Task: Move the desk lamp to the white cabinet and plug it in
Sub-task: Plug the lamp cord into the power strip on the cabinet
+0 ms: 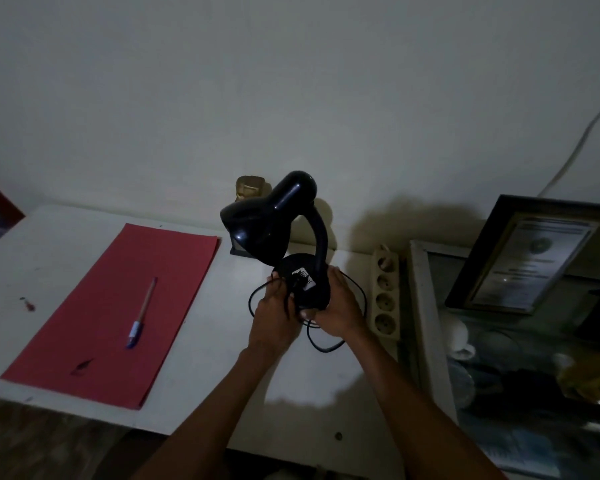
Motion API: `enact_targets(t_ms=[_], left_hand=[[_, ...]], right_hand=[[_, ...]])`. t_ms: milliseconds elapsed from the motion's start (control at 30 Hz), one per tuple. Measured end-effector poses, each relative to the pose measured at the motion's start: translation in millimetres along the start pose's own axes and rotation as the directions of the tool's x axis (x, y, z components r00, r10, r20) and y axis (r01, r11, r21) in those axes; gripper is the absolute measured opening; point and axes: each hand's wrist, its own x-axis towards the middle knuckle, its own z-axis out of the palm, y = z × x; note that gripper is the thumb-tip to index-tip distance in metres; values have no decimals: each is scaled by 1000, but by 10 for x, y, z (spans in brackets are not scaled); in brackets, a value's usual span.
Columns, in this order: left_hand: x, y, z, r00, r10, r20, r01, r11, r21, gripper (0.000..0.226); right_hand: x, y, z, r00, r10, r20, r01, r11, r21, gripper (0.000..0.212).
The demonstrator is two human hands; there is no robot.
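Observation:
A black desk lamp [274, 216] with a bent neck and a round base [305, 282] is held over the white cabinet top [201, 358]. My left hand [274, 313] grips the left side of the base, with part of the black cord [326, 344] under its fingers. My right hand [340, 306] clasps the right side of the base. The cord loops down beneath the base and behind my right hand. A cream power strip [385, 292] with several sockets lies just right of my right hand, along the cabinet's right edge.
A red paper sheet [118, 306] with a pen [141, 315] on it covers the cabinet's left half. A small dark object [239, 249] sits by the wall behind the lamp. To the right stands a glass-topped case [430, 323] with a framed certificate [527, 258].

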Motion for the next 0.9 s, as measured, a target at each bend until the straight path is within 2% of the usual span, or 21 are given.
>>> enact_targets(t_ms=[133, 267, 367, 400, 500, 567, 667, 800, 900], left_hand=[[-250, 6, -79, 999, 38, -28, -40, 996, -80, 21], [-598, 42, -143, 998, 70, -6, -70, 993, -96, 20], [-805, 119, -145, 998, 11, 61, -1, 987, -158, 20], [-857, 159, -140, 997, -6, 73, 20, 982, -188, 23], [-939, 324, -125, 997, -7, 78, 29, 960, -278, 31], [-917, 420, -124, 998, -4, 64, 23, 955, -297, 30], [-863, 534, -107, 1000, -1, 14, 6, 952, -307, 27], [-854, 708, -105, 1000, 18, -19, -24, 914, -404, 44], [-885, 747, -93, 997, 62, -37, -72, 899, -432, 41]], right_hand=[[-219, 27, -23, 994, -29, -105, 36, 997, 69, 75], [-540, 87, -50, 995, 102, 3, -102, 995, -6, 53], [-802, 121, -42, 993, 118, 12, -118, 992, 35, 19], [-879, 138, -43, 992, 129, 6, -129, 990, 50, 14], [-1081, 143, -115, 989, 145, 6, -145, 985, 90, 21], [-1152, 122, -183, 990, 138, -17, -136, 987, 89, 17], [-1197, 28, -294, 984, 131, -121, -116, 986, 118, 22], [-1289, -150, -370, 975, 136, -175, -102, 977, 189, 25], [-1337, -232, -395, 962, 198, -189, -118, 923, 365, 25]])
